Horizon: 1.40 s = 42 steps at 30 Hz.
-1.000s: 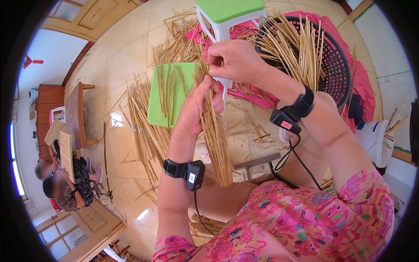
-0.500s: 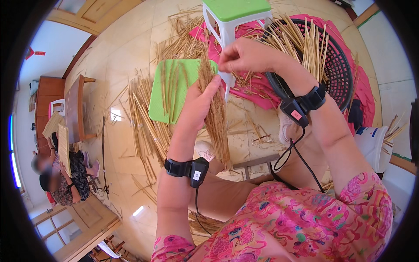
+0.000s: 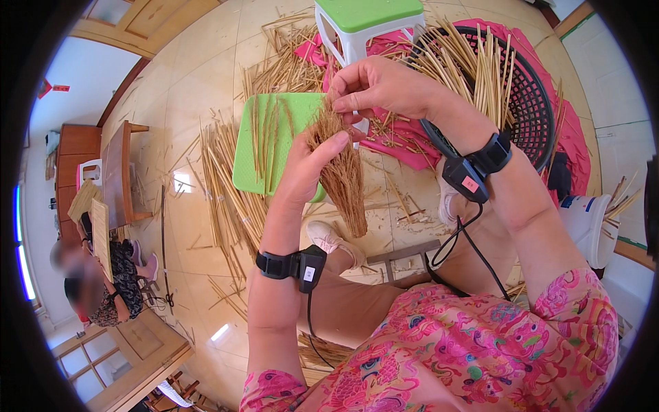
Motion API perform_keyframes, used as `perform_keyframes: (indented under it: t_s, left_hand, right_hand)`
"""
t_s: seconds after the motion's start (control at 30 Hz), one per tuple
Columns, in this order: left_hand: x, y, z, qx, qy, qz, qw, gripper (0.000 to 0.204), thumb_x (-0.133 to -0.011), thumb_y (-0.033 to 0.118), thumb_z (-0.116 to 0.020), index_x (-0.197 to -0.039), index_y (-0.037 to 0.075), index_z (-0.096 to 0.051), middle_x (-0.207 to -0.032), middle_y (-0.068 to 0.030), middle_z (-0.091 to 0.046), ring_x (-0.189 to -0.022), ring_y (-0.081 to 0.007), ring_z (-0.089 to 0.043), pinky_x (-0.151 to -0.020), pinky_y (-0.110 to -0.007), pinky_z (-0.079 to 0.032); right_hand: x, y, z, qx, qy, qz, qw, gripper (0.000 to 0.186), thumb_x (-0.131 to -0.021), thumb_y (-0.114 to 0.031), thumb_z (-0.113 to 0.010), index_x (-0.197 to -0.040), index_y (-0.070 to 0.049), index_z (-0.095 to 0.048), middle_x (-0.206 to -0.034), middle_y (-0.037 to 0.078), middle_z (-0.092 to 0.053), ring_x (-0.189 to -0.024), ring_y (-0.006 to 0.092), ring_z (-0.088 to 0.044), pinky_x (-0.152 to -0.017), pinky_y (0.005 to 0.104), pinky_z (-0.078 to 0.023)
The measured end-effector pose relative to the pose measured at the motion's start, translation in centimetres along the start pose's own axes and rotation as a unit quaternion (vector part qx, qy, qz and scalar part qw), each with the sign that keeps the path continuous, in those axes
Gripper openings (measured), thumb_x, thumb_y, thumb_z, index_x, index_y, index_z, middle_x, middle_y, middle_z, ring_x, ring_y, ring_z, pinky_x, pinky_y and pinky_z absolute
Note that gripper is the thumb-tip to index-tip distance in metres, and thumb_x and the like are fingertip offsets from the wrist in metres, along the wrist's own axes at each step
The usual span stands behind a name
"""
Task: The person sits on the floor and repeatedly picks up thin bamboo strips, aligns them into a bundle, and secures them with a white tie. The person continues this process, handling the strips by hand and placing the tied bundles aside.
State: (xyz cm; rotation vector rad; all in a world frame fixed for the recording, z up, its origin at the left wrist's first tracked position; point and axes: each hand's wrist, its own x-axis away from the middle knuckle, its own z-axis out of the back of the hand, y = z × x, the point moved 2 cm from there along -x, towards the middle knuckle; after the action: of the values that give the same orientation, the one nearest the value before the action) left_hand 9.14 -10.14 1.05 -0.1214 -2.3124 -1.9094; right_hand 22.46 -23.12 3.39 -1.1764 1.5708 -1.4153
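A bundle of dry, feathery grass heads (image 3: 345, 189) hangs slanting in front of me, its bushy end pointing down toward my shoe. My left hand (image 3: 307, 161) is closed round its upper part, the thumb lying across the front. At the upper end of the bundle, my right hand (image 3: 384, 86) has thumb and fingers pinched on the strands; exactly which ones it grips is partly hidden. Just behind my left hand is a green rectangular board or stool top (image 3: 246, 158), with several thin grass stalks (image 3: 264, 134) laid lengthwise on it.
Cut straw stalks (image 3: 230, 185) lie on the tiled floor left of the green top. A green-and-white stool (image 3: 371, 17) stands ahead. At right, a black basket (image 3: 532, 103) of straw rests on pink cloth (image 3: 573, 147), near a white bucket (image 3: 583, 226). Another person (image 3: 103, 288) sits far left.
My right hand has moved left and slightly down onto the upper end of the bundle. The bundle's lower tip has risen, and its bushy part looks wider.
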Motion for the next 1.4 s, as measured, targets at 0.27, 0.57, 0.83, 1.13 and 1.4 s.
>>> perform_keyframes:
  t_s: [0.27,0.57,0.83,1.13,1.4]
  left_hand:
    - [0.3,0.2,-0.4,0.078,-0.033,-0.026,0.996,0.047,-0.098,0.039,-0.045,-0.119,-0.003,-0.054,-0.101,-0.0159,-0.065,-0.090,-0.0212,-0.065,-0.079,-0.035,-0.053]
    - [-0.4,-0.4,0.0,-0.049,0.114,-0.048,0.991,0.035,-0.101,0.032,-0.048,-0.105,0.000,-0.061,-0.084,-0.0086,-0.065,-0.075,-0.0140,-0.061,-0.068,-0.027,-0.050]
    - [-0.2,-0.2,-1.5,-0.381,0.278,-0.173,0.865,0.034,-0.097,0.030,-0.054,-0.098,-0.003,-0.058,-0.074,-0.0215,-0.063,-0.068,-0.0385,-0.062,-0.062,-0.044,-0.046]
    - [-0.6,-0.9,-1.6,-0.369,0.218,-0.156,0.890,0.038,-0.096,0.034,-0.053,-0.106,-0.003,-0.056,-0.090,-0.0227,-0.064,-0.084,-0.0355,-0.064,-0.072,-0.041,-0.048]
    - [-1.2,-0.8,-0.4,-0.127,0.152,-0.104,0.975,0.028,-0.102,0.025,-0.046,-0.110,0.000,-0.057,-0.089,-0.0048,-0.063,-0.078,-0.0092,-0.056,-0.071,-0.025,-0.047]
  right_hand:
    - [0.1,-0.5,-0.3,0.008,-0.037,0.056,0.998,0.009,-0.088,-0.014,-0.067,-0.087,-0.005,-0.067,-0.072,-0.001,-0.063,-0.065,0.0060,-0.054,-0.061,0.0232,-0.041]
    - [-0.3,0.1,0.0,0.078,0.071,0.054,0.993,0.009,-0.089,-0.011,-0.067,-0.093,-0.003,-0.065,-0.081,-0.001,-0.063,-0.072,0.0051,-0.058,-0.065,0.0219,-0.046]
    - [-0.9,0.5,-0.4,0.152,0.167,0.102,0.969,0.020,-0.084,-0.023,-0.074,-0.086,-0.004,-0.067,-0.074,0.001,-0.065,-0.067,0.0080,-0.056,-0.062,0.0255,-0.046]
    - [-1.0,1.3,-0.3,0.131,0.175,0.142,0.965,0.016,-0.086,-0.016,-0.071,-0.087,0.000,-0.068,-0.076,0.002,-0.066,-0.070,0.0080,-0.058,-0.065,0.0247,-0.048]
    - [-0.5,0.7,0.1,0.096,0.149,0.098,0.979,0.013,-0.090,-0.014,-0.068,-0.089,-0.001,-0.065,-0.078,-0.002,-0.063,-0.071,0.0053,-0.057,-0.066,0.0221,-0.048]
